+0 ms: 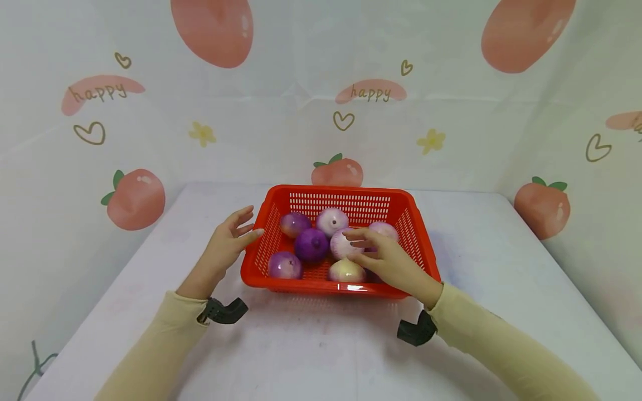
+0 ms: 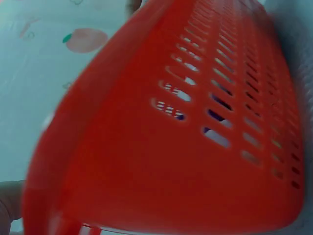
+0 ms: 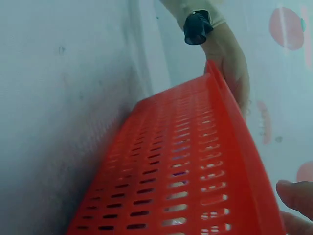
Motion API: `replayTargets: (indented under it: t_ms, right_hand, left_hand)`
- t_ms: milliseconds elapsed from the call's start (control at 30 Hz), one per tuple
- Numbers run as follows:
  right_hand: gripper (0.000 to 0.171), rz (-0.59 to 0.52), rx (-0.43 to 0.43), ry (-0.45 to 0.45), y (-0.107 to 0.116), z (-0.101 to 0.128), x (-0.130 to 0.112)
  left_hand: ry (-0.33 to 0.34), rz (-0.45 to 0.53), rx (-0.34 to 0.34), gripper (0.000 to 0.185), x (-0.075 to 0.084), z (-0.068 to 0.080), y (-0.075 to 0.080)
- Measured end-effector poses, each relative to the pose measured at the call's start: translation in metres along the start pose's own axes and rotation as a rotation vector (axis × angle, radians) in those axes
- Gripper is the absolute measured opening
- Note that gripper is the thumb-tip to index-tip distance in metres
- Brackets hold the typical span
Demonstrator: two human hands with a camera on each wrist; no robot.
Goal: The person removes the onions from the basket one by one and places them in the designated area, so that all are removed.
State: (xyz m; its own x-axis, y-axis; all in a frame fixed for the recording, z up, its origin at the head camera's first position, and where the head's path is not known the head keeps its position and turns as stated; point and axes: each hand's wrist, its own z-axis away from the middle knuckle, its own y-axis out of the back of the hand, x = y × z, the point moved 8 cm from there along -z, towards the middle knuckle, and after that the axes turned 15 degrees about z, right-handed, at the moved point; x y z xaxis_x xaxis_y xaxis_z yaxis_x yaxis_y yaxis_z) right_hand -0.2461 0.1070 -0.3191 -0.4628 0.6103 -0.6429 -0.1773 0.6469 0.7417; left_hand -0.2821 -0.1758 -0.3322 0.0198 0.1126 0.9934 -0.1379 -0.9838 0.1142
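Observation:
A red slotted plastic basket (image 1: 333,287) stands on the table with several onions inside. Among them are a dark purple onion (image 1: 311,245), a pale pink onion (image 1: 332,221) and a yellowish onion (image 1: 347,271). Beside the basket's left rim is my left hand (image 1: 220,250), fingers spread and thumb near the rim; it holds nothing. My right hand (image 1: 388,262) hovers over the right part of the basket, fingers loosely bent above the onions, with no onion visibly in its grasp. That hand partly covers a pale onion (image 1: 383,229) at the back right.
A white cloth covers the table (image 1: 311,356). Behind it hangs a white backdrop (image 1: 281,128) printed with peaches, hearts and flowers. Black wrist mounts (image 1: 228,311) sit on both forearms. A thin dark cord (image 1: 37,365) shows at the lower left.

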Motion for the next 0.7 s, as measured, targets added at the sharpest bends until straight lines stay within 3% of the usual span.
replayTargets:
  t_ms: [300,467,700]
  right_hand:
    - [0.047,0.008,-0.144,-0.139,-0.021,-0.008,0.011]
    - [0.046,0.040,-0.177,-0.192,-0.025,-0.009,0.016]
    - [0.050,0.057,-0.207,-0.225,-0.030,-0.011,0.021]
  left_hand:
    - [0.177,0.156,-0.030,0.071,-0.030,-0.003,-0.003]
    - [0.223,0.252,-0.038,0.070,-0.037,-0.003,-0.004]
    - [0.256,0.304,-0.052,0.069,-0.043,-0.002,-0.004]
